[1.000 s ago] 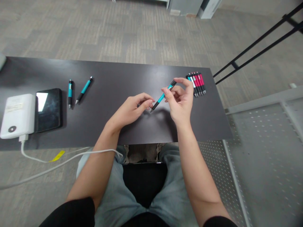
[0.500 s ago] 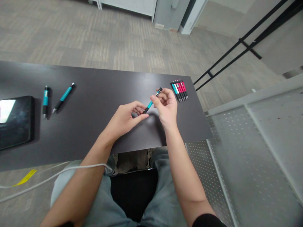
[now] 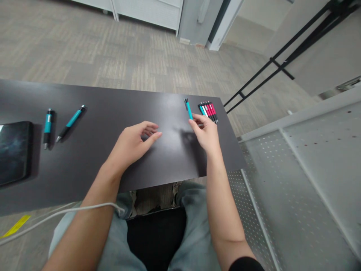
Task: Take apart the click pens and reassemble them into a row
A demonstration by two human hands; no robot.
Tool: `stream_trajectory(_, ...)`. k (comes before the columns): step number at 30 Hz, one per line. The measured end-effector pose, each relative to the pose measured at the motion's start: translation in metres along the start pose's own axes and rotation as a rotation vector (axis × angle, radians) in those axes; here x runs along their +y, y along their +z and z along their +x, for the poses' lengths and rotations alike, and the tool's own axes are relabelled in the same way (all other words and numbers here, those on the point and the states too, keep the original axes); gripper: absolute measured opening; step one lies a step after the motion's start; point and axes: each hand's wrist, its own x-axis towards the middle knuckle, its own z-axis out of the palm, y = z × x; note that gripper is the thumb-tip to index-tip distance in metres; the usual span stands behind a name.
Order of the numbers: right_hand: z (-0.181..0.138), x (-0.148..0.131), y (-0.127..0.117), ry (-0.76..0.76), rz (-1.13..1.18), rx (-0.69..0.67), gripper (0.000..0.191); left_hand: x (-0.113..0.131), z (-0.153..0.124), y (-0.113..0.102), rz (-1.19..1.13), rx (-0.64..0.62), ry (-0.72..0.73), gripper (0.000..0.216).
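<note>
Between the thumb and fingers of my right hand [image 3: 205,131] is a teal pen [image 3: 189,109], its black clip end pointing away from me. Its lower part is hidden by the hand. Just beyond that hand lies a row of several pens [image 3: 208,110], teal, white and red with black grips, side by side near the table's right end. My left hand [image 3: 141,139] hovers over the middle of the table, fingers apart and holding nothing. Two more teal pens lie far left: one roughly upright in view [image 3: 47,128], one slanted [image 3: 71,122].
A black tablet-like device [image 3: 15,150] lies at the left of the dark table [image 3: 107,109]. A white cable [image 3: 64,212] crosses my left forearm. To the right stand a perforated metal panel [image 3: 270,165] and black rails [image 3: 254,82].
My left hand has let go of the pen and moved left. My right hand has carried the pen right, toward the row, and the pen now stands more upright in view.
</note>
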Motion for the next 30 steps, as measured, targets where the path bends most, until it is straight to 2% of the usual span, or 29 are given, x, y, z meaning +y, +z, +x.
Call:
stream_trajectory(3, 0.009, 0.02, -0.022, 0.059, -0.11, 0.123, 0.026, -0.007, 0.001, -0.013, 0.031, 0.034, 0.014, 0.033)
stream_trajectory(5, 0.011, 0.023, -0.03, 0.133, -0.202, 0.169, 0.024, -0.008, 0.001, -0.018, 0.045, 0.045, 0.017, 0.034)
stream_trajectory(9, 0.01, 0.006, -0.036, 0.27, -0.47, 0.163, 0.011, -0.002, 0.0, -0.021, 0.128, -0.015, -0.08, 0.035)
stream_trajectory(12, 0.011, -0.007, -0.036, 0.327, -0.629, 0.136, 0.01, 0.002, -0.001, -0.021, 0.148, -0.059, -0.121, 0.036)
stream_trajectory(20, 0.02, 0.003, -0.027, 0.373, -0.608, 0.148, 0.007, -0.007, -0.001, -0.02, 0.099, -0.016, -0.043, 0.039)
stream_trajectory(30, 0.024, 0.011, -0.026, 0.361, -0.56, 0.169, 0.022, -0.008, -0.001, -0.015, 0.076, -0.016, -0.008, 0.038)
